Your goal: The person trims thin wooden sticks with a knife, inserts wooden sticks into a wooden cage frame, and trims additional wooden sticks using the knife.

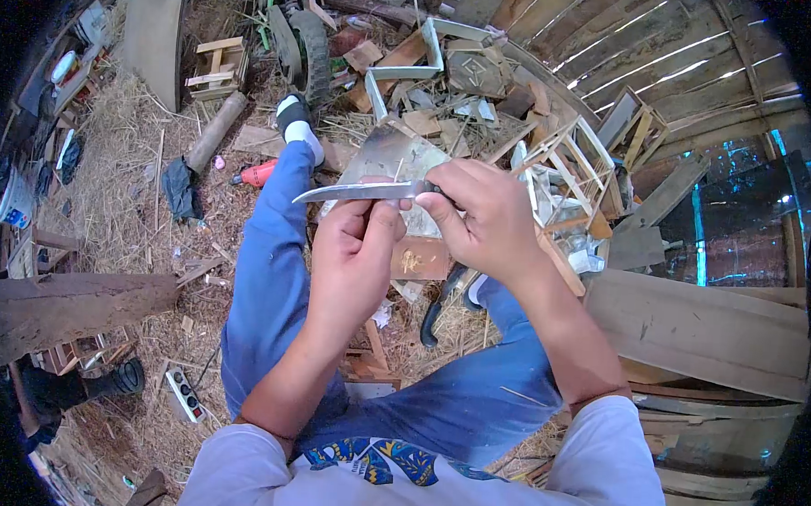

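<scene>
My right hand (484, 211) is closed round the dark handle of a knife (358, 192), whose long blade points left with its tip slightly lower. Below the blade is my left hand (356, 242), its fingers curled and its thumb pressed up close to the blade. A thin pale wooden stick (397, 169) shows just above the blade, in line with my left fingertips; its lower end is hidden by the blade and fingers. Under both hands, between my legs, lies a worn light board (414, 154), with a brown wooden block (421, 257) nearer to me.
A black-handled tool (431, 322) lies by my right foot. A red tool (253, 173) rests beside my left leg. Scrap wood and a white frame (404, 72) are heaped ahead. Wooden stools (219, 67) stand ahead left. A power strip (185, 393) lies on the straw-covered floor at left.
</scene>
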`<action>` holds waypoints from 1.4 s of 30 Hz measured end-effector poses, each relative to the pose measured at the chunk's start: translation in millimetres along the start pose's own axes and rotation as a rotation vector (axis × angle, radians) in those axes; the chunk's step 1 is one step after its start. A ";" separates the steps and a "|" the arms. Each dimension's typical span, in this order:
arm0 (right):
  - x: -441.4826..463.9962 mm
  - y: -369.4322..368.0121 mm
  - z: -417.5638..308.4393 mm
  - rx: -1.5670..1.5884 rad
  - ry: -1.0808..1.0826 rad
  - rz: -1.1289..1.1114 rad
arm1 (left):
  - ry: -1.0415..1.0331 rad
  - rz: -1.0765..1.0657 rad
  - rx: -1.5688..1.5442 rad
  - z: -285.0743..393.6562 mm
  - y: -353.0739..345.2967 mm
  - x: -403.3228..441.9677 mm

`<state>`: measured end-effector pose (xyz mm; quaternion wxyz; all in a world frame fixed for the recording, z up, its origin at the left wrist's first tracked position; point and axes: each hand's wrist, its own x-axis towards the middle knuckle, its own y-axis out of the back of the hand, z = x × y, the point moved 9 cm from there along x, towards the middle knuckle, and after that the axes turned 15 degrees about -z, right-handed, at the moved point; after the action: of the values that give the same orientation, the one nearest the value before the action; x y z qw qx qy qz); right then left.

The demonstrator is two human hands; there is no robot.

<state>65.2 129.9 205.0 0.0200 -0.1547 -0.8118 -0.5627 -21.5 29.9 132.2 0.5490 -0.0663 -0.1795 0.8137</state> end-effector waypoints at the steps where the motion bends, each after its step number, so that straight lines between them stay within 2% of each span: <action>1: -0.1 1.1 -0.6 -0.018 0.011 0.006 | -0.003 0.005 0.009 0.8 -0.1 -0.1; 8: -0.8 6.0 1.6 -0.043 0.014 0.036 | 0.007 0.006 -0.009 1.1 -1.5 -1.0; 11: -8.6 29.6 44.8 -0.019 -0.315 0.177 | 0.074 -0.061 -0.002 8.6 -12.4 -7.3; 15: -11.4 38.0 44.2 0.094 -0.259 0.180 | 0.006 -0.049 -0.021 9.8 -12.8 -3.6; 19: -5.9 14.0 1.1 0.011 0.004 0.047 | 0.039 -0.045 -0.097 1.2 -8.9 -2.5; 22: -4.6 11.0 -6.5 -0.013 0.027 0.016 | 0.025 -0.025 -0.082 -1.8 -6.9 -5.2; 30: -7.1 12.3 -7.5 -0.044 0.010 0.005 | 0.036 -0.005 0.015 2.8 -9.1 -6.5; 32: -7.2 12.5 -5.0 -0.047 0.009 0.014 | 0.092 0.013 0.011 3.7 -9.5 -7.0; 35: -7.3 13.7 5.3 -0.062 -0.003 0.065 | 0.031 -0.003 0.049 4.1 -5.0 -2.3; 37: -10.7 24.7 35.0 -0.034 -0.232 0.155 | 0.028 -0.026 0.026 8.5 -7.8 -4.4; 40: -9.5 39.2 40.5 0.055 -0.252 0.168 | 0.048 -0.051 -0.043 2.0 -9.7 -3.4; 41: -9.3 36.7 29.1 0.017 -0.133 0.233 | 0.071 -0.054 -0.083 -2.8 -9.2 -2.2; 42: -8.5 33.3 22.9 0.019 -0.127 0.233 | 0.067 -0.050 -0.080 -2.4 -8.0 -1.0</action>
<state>85.7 159.7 225.1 0.0354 -0.2832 -0.7933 -0.5378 -13.5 32.1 132.8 0.5716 -0.1108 -0.1952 0.7892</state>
